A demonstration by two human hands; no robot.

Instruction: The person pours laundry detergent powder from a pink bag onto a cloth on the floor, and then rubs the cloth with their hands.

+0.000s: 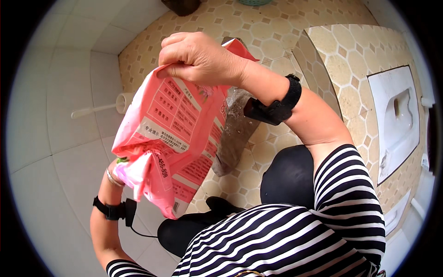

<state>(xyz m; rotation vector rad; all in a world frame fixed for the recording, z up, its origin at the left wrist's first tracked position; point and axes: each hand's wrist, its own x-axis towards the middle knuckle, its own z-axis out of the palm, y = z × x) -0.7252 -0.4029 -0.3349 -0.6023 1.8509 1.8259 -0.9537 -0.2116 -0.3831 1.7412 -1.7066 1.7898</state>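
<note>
A large pink printed plastic bag (180, 124), which looks like a washing powder bag, hangs tilted and creased before me. My right hand (196, 57) is closed on its upper edge, thumb against the printed side. Low on the bag's left side, my left hand (118, 171) grips it from behind; its fingers are mostly hidden by the folds. Beyond and below the bag, a grey-brown wet-looking cloth (237, 131) lies on the tiled floor, with white grains or flecks on it. The bag covers part of the cloth.
A white long-handled dipper (94, 111) is by the tiled wall on the left. A raised tiled step (339, 51) with a white squat toilet (397, 120) stands at the right. A dark pot (182, 5) and a green basket (254, 2) are at the far edge.
</note>
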